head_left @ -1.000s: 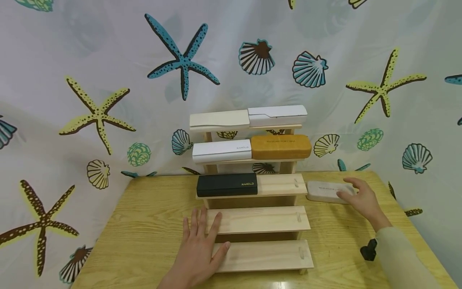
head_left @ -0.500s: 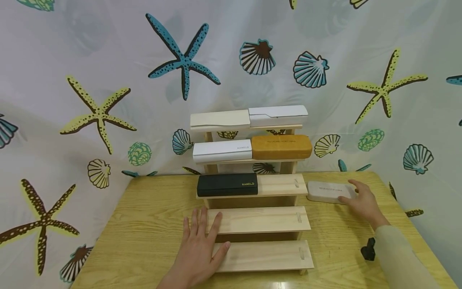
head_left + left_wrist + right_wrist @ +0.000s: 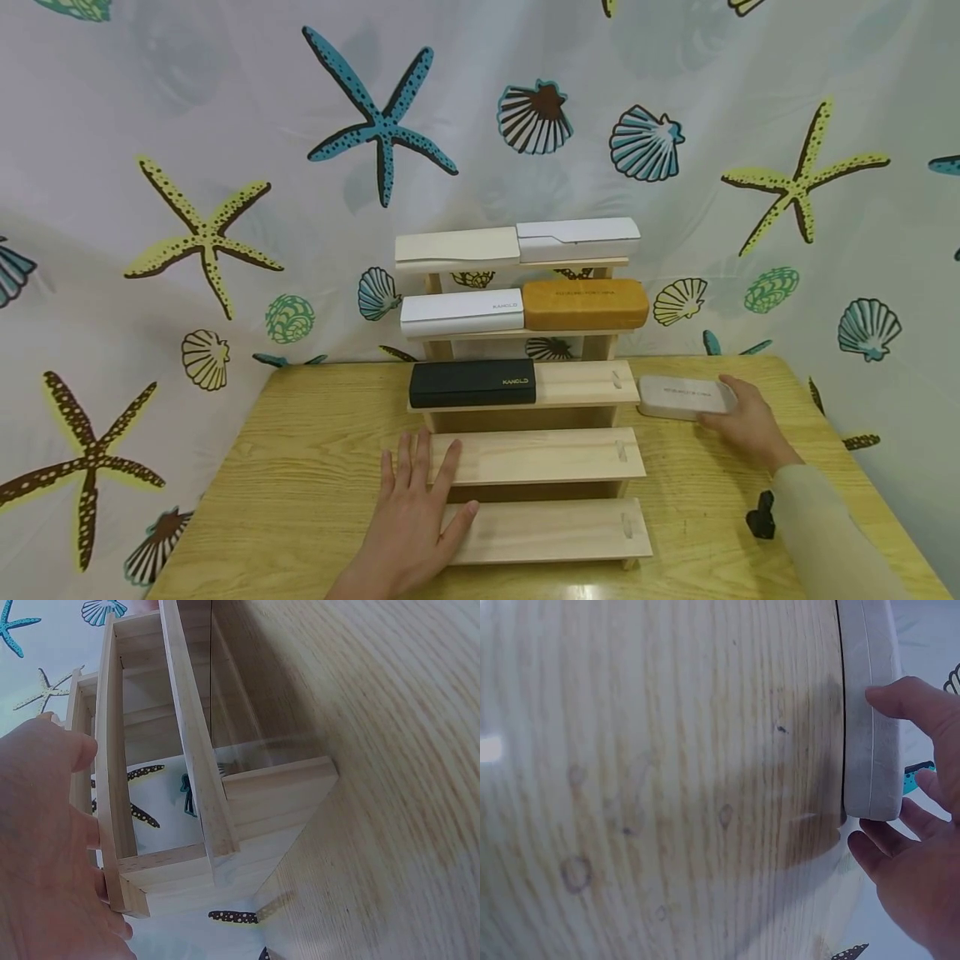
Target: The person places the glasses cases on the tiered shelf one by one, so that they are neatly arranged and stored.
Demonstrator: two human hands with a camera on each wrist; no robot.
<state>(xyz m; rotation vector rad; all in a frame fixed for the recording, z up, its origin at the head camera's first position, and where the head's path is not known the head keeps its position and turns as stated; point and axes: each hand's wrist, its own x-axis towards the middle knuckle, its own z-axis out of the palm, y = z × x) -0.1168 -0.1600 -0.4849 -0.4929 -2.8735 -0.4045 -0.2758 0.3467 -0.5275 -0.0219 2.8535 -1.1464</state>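
Observation:
At the right of the head view, my right hand [image 3: 752, 423] is at the right end of a pale grey glasses case [image 3: 675, 397] that lies on the table. In the right wrist view its thumb presses the long side of the glasses case [image 3: 871, 757], and the other fingers curl round the end. My left hand [image 3: 408, 518] lies with straight, spread fingers on the left side of a stepped wooden rack [image 3: 551, 457]. The left wrist view shows those fingers along the edges of the rack [image 3: 196, 742].
On the rack's middle step sits a black case [image 3: 472, 383]. Above it are a white case [image 3: 461, 313] and an orange-brown case [image 3: 585, 305], with a cream case [image 3: 456, 248] and another white case [image 3: 577, 240] on top. A small black object [image 3: 762, 517] is by the right sleeve.
My right hand has come down slightly and closed in on the end of the grey glasses case, with its thumb now at the front side. The left hand has stayed still.

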